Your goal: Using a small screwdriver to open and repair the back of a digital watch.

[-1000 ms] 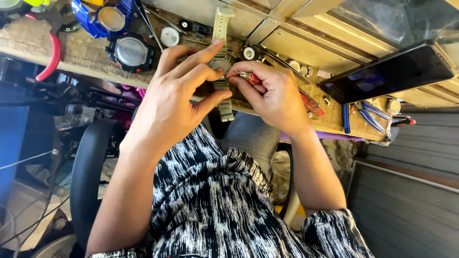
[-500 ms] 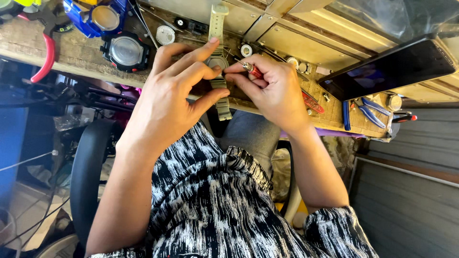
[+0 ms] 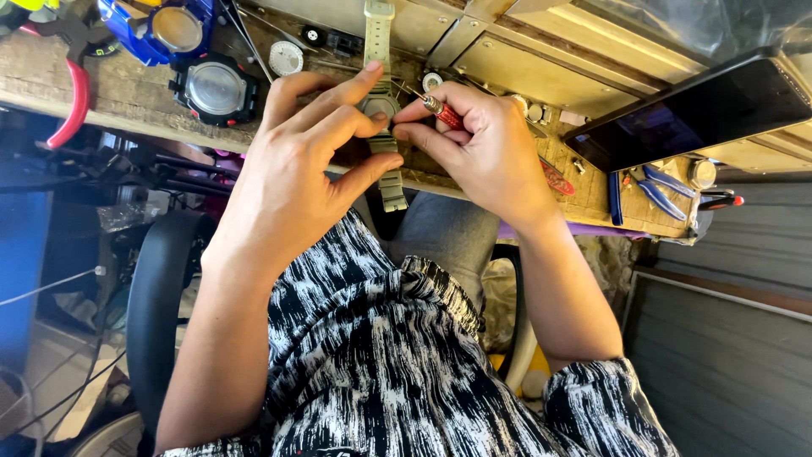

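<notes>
A pale grey-green wristwatch (image 3: pixel 380 51) lies lengthways across the wooden workbench (image 3: pixel 127 93), its strap ends sticking out above and below my fingers. My left hand (image 3: pixel 300 161) pinches the watch case between thumb and fingertips. My right hand (image 3: pixel 478 144) grips a small red-handled screwdriver (image 3: pixel 443 112), whose metal tip points at the case. The case itself is mostly hidden by my fingers.
A black watch case (image 3: pixel 216 87) and a blue watch (image 3: pixel 165 30) lie at the bench's left, with red-handled pliers (image 3: pixel 74 93) beyond. A dark phone (image 3: pixel 702 106) leans at the right, near blue-handled tools (image 3: pixel 655 188). A black chair (image 3: pixel 156 296) stands below.
Both hands have stayed on the watch; the right hand has shifted slightly, bringing the screwdriver tip closer to the case. The view has drifted a little.
</notes>
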